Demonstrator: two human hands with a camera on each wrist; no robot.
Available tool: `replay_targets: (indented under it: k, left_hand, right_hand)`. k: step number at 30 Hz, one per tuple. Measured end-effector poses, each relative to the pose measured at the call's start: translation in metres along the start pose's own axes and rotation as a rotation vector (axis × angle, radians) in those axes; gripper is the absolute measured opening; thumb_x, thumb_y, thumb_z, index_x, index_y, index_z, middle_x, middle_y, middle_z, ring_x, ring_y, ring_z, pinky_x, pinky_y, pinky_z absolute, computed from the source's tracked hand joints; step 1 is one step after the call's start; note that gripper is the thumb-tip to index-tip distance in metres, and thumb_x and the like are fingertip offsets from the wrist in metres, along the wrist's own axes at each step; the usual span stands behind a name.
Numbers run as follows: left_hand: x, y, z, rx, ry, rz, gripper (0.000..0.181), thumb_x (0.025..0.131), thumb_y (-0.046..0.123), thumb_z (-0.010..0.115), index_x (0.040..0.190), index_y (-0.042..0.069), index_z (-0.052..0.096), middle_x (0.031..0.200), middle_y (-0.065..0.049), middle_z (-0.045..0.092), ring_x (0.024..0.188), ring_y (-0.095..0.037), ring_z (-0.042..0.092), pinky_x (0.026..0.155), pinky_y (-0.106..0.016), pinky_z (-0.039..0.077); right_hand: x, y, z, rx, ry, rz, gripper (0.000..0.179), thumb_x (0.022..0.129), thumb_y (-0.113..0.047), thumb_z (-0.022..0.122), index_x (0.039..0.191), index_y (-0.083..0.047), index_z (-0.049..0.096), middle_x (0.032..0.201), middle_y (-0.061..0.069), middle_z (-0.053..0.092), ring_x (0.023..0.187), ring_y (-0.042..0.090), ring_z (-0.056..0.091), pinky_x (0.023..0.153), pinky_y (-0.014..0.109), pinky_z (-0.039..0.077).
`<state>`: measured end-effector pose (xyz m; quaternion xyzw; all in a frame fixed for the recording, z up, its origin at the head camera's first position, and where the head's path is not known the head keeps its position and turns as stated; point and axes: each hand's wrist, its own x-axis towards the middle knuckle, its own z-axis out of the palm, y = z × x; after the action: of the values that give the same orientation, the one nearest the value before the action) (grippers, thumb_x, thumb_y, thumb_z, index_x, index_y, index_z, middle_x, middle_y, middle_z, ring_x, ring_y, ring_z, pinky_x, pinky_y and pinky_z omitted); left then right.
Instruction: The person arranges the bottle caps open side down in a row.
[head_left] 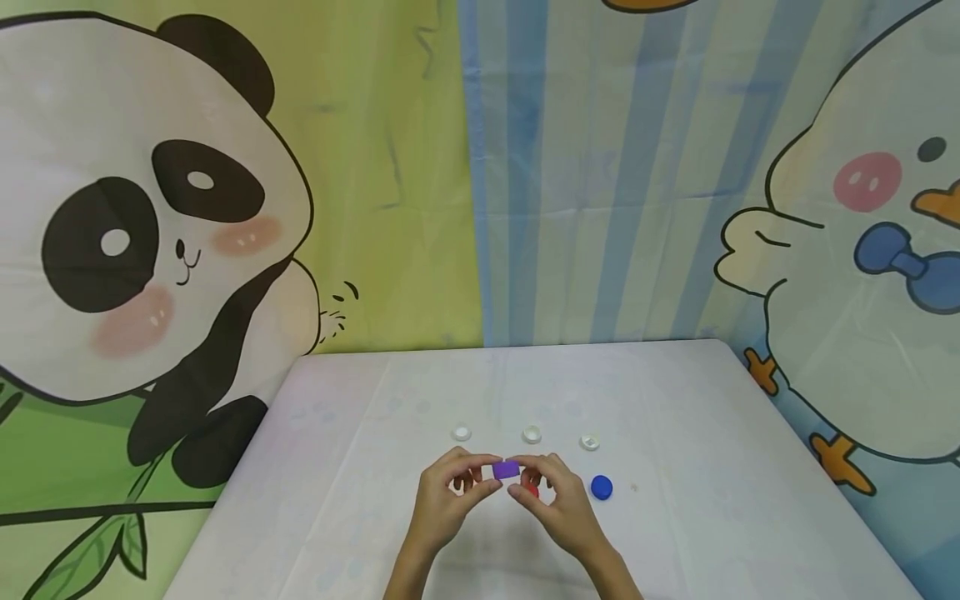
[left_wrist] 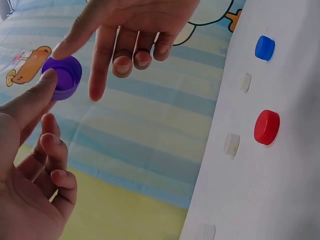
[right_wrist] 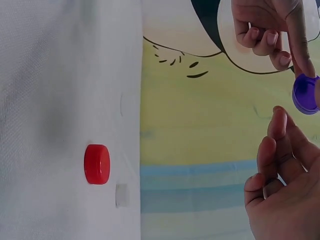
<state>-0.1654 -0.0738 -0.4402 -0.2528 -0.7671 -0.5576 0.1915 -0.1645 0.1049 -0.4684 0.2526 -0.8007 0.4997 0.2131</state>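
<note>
A purple bottle cap (head_left: 506, 470) is held above the table, its hollow side showing in the left wrist view. My left hand (head_left: 444, 492) pinches it between thumb and index finger, the other fingers loosely bent. From the other side my right hand (head_left: 558, 504) comes close, thumb and index finger spread apart and fingertips right by the cap. In the left wrist view the right thumb overlaps the cap's rim, while the index finger points past it. A red bottle cap (left_wrist: 267, 127) rests on the table, partly hidden behind the right hand in the head view.
On the white-covered table (head_left: 360, 517) a blue cap (head_left: 602, 487) lies right of my right hand. Farther back are a white cap (head_left: 461, 432) at left, a second white cap (head_left: 532, 434) and a third white cap (head_left: 589, 442). Printed curtains (head_left: 570, 208) hang behind.
</note>
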Motion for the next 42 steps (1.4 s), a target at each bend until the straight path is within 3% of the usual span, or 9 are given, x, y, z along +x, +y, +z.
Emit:
replay_targets:
  k: [5,13,20,24,28,42]
  left_hand:
    - [0.000,0.000,0.000,0.030,0.006,0.091,0.023,0.070,0.007,0.073,0.092,0.007,0.069,0.068,-0.003,0.052,0.055,-0.014,0.046,0.050,-0.018,0.038]
    - [0.001,0.000,0.000,0.054,-0.011,0.146,0.024,0.069,0.006,0.074,0.092,0.008,0.069,0.070,-0.005,0.053,0.054,-0.013,0.046,0.056,-0.011,0.032]
    - [0.002,0.000,0.001,0.029,-0.037,0.178,0.024,0.070,0.004,0.073,0.093,0.007,0.069,0.071,-0.006,0.053,0.056,-0.014,0.046,0.050,-0.015,0.036]
    - [0.002,0.001,0.002,0.020,-0.041,0.182,0.024,0.069,0.003,0.073,0.093,0.006,0.069,0.071,-0.006,0.053,0.055,-0.016,0.046,0.047,-0.020,0.038]
    - [0.002,0.000,0.003,0.033,-0.040,0.171,0.025,0.069,0.003,0.073,0.094,0.006,0.069,0.072,-0.004,0.053,0.054,-0.015,0.046,0.051,-0.014,0.035]
    - [0.000,0.000,0.004,0.044,-0.022,0.148,0.036,0.069,0.008,0.076,0.102,0.003,0.066,0.072,-0.004,0.054,0.051,-0.012,0.046,0.053,-0.013,0.034]
  right_hand:
    - [0.005,-0.016,-0.008,0.038,-0.019,0.023,0.016,0.081,-0.005,0.063,0.096,-0.010,0.063,0.073,-0.005,0.053,0.072,0.010,0.048,0.063,0.018,0.038]
    - [0.007,-0.017,-0.010,0.059,-0.015,0.055,0.013,0.083,-0.003,0.060,0.092,-0.011,0.065,0.072,-0.004,0.053,0.072,0.008,0.047,0.062,0.017,0.036]
    - [0.006,-0.015,-0.011,0.123,-0.043,0.096,0.012,0.085,-0.005,0.058,0.091,-0.012,0.065,0.072,-0.003,0.053,0.071,0.008,0.046,0.062,0.023,0.037]
    - [0.006,-0.014,-0.012,0.139,-0.049,0.108,0.011,0.085,-0.005,0.058,0.091,-0.012,0.065,0.072,-0.003,0.054,0.072,0.009,0.047,0.061,0.025,0.039]
    - [0.006,-0.014,-0.012,0.150,-0.047,0.102,0.012,0.085,-0.005,0.058,0.092,-0.012,0.064,0.073,-0.002,0.054,0.072,0.008,0.047,0.061,0.025,0.039]
    - [0.005,-0.011,-0.011,0.144,0.048,-0.019,0.026,0.073,0.003,0.068,0.098,-0.004,0.063,0.070,0.000,0.052,0.068,0.019,0.046,0.062,0.022,0.034]
